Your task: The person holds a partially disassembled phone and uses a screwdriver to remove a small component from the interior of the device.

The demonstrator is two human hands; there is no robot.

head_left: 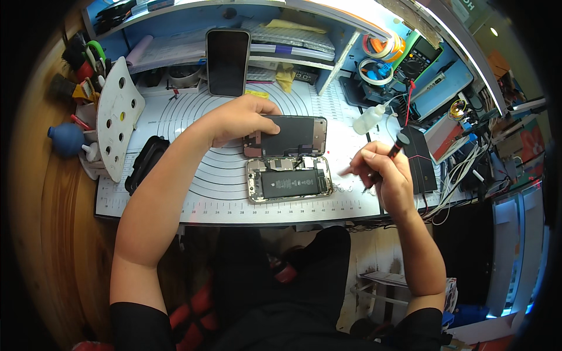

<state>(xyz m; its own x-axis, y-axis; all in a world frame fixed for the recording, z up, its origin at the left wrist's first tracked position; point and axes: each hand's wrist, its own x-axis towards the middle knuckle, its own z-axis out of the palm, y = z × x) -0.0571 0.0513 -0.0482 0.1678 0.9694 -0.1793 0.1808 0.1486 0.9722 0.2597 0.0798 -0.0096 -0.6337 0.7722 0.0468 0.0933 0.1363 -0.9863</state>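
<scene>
An opened phone lies on the white mat in front of me. Its lower half, the phone body [290, 182], shows a black battery and metal-covered parts. The detached-looking phone screen [298, 131] sits just beyond it, inner side up, close along the body's far edge. My left hand [249, 120] holds the screen at its upper left, thumb pressed on the dark inner face and fingers at the far edge. To the right of the phone, my right hand [383, 172] is closed around a black screwdriver [398, 146] with a red band, raised above the mat.
A second phone [228, 61] stands upright at the back. On the left are a white tool holder [120, 120], a blue air blower [65, 140] and a black tray [146, 164]. To the right stand a squeeze bottle [370, 119], a black box [418, 161], tangled cables and a multimeter [418, 57].
</scene>
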